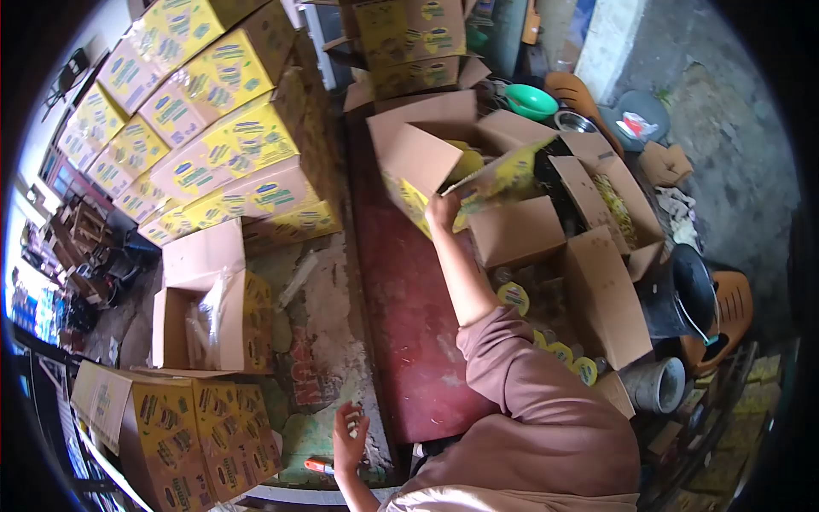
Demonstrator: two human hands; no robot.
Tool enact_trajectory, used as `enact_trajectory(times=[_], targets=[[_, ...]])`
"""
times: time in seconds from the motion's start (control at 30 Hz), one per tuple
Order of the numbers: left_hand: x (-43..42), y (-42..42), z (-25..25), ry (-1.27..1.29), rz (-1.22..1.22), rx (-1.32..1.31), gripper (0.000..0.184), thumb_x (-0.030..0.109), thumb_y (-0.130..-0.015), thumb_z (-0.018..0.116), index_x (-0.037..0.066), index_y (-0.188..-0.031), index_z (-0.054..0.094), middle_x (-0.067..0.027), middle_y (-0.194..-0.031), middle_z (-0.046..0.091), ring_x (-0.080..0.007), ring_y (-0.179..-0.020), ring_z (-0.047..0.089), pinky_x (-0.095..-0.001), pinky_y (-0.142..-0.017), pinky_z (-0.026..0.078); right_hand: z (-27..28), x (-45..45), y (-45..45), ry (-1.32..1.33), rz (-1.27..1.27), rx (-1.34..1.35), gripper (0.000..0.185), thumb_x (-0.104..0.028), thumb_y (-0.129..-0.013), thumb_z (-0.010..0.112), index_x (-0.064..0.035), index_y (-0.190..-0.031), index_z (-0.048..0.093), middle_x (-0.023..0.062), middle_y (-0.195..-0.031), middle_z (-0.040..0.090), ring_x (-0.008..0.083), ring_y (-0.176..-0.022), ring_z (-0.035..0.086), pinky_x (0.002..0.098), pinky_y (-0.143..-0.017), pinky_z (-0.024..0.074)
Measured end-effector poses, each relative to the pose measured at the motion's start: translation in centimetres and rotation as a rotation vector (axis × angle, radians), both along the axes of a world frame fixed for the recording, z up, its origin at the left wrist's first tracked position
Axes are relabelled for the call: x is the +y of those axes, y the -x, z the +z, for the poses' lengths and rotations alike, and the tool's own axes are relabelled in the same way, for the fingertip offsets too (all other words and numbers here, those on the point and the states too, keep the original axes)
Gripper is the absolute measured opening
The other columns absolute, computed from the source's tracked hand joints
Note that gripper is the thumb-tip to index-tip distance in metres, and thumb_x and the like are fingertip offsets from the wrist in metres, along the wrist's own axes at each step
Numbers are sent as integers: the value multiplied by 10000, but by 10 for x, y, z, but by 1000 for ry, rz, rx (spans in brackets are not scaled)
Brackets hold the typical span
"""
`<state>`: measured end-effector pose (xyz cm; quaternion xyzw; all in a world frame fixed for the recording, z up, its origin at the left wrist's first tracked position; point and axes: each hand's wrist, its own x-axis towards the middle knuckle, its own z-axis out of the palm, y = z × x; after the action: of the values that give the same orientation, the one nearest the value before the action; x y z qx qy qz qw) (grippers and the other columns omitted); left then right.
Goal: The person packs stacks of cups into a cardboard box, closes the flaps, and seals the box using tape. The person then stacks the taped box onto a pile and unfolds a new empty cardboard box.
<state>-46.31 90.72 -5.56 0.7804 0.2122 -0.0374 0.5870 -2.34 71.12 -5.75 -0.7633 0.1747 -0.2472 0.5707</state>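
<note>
My right hand (442, 213) is stretched forward, its fingers closed on the near corner of an open yellow printed cardboard box (503, 181). The box's brown flaps stand up, and something yellow shows inside; the rest of its contents is hidden. Low in the view, my left hand (349, 437) hovers near the ledge with fingers loosely bent and apart, nothing visible in them. Just left of it lies a small orange-handled tool (319, 466). Beside my right arm is another open carton (607, 299) with several yellow-lidded containers (514, 297) in and around it.
Yellow printed cartons (230, 145) are stacked high on the left. An open carton with clear plastic (205, 316) sits below them, near more cartons (188, 435). On the right are a green bowl (531, 101), a black bucket (682, 294) and a grey metal bucket (655, 386).
</note>
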Motion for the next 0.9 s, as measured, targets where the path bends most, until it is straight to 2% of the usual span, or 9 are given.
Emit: enact_trajectory(times=[0.07, 0.17, 0.27, 0.37, 0.5, 0.57, 0.73, 0.8, 0.9], targets=[[7, -29, -25, 85, -73, -122, 459, 113, -824, 593, 32, -1222, 380, -83, -1088, 519, -156, -901, 526, -278, -717, 448, 24, -9, 17, 93, -6, 17, 540, -95, -784, 464, 100, -1235, 241, 365, -943, 519, 466, -931, 505, 499, -804, 399], [0, -94, -29, 246, -66, -135, 502, 306, -878, 512, 57, -1271, 325, -89, -1182, 461, -177, -1000, 491, -314, -771, 440, 20, -39, 18, -40, 131, 59, 318, -145, -766, 473, 83, -988, 481, 311, -853, 565, 443, -859, 547, 485, -758, 428], [-8, -158, -30, 390, 0, -140, 581, 458, -889, 425, 97, -1316, 270, -103, -1296, 350, -215, -1172, 371, -425, -857, 399, 64, -63, 59, -233, 296, 201, 279, -133, -825, 503, 61, -1024, 474, 191, -931, 534, 315, -802, 598, 406, -582, 577], [-7, -209, -26, 320, 81, -216, 762, 581, -834, 422, 102, -1369, 166, -121, -1374, 241, -260, -1264, 258, -478, -875, 389, 108, -66, 117, -424, 331, 223, 293, -144, -826, 514, 93, -999, 489, 204, -962, 542, 318, -825, 595, 430, -604, 570], [-20, -217, 31, 610, 190, -73, 901, 707, -744, 408, 156, -1386, 98, -126, -1418, 119, -309, -1315, 127, -587, -923, 307, 92, -75, 166, -399, 486, 292, 289, -140, -841, 510, 96, -1007, 508, 219, -930, 551, 322, -888, 584, 458, -645, 556], [-18, -208, 34, 718, 138, -42, 949, 751, -703, 405, 186, -1391, 75, -132, -1420, 90, -323, -1315, 102, -623, -923, 283, 90, -72, 204, -359, 492, 170, 276, -162, -836, 536, 111, -873, 556, 173, -720, 581, 209, -595, 612, 298, -472, 536], [-15, -149, 20, 846, 201, -44, 992, 742, -678, 457, 152, -1376, 73, -123, -1406, 123, -311, -1276, 198, -602, -927, 297, 63, -60, 278, 51, 512, -197, 282, -161, -843, 542, 87, -974, 507, 197, -845, 601, 194, -660, 613, 288, -542, 475], [-12, -118, 21, 813, 276, -76, 1041, 745, -664, 467, 127, -1392, 52, -139, -1422, 74, -344, -1298, 135, -617, -942, 270, 81, -63, 319, -208, 658, 139, 245, -145, -860, 523, 75, -967, 505, 131, -842, 582, 150, -696, 588, 267, -559, 464], [3, -52, 31, 761, 309, -132, 987, 645, -702, 541, 104, -1362, 45, -127, -1399, 80, -340, -1277, 151, -603, -921, 321, 95, -64, 376, -155, 742, 101, 244, -160, -894, 496, 78, -942, 510, 80, -752, 563, 110, -623, 551, 254, -556, 466]])
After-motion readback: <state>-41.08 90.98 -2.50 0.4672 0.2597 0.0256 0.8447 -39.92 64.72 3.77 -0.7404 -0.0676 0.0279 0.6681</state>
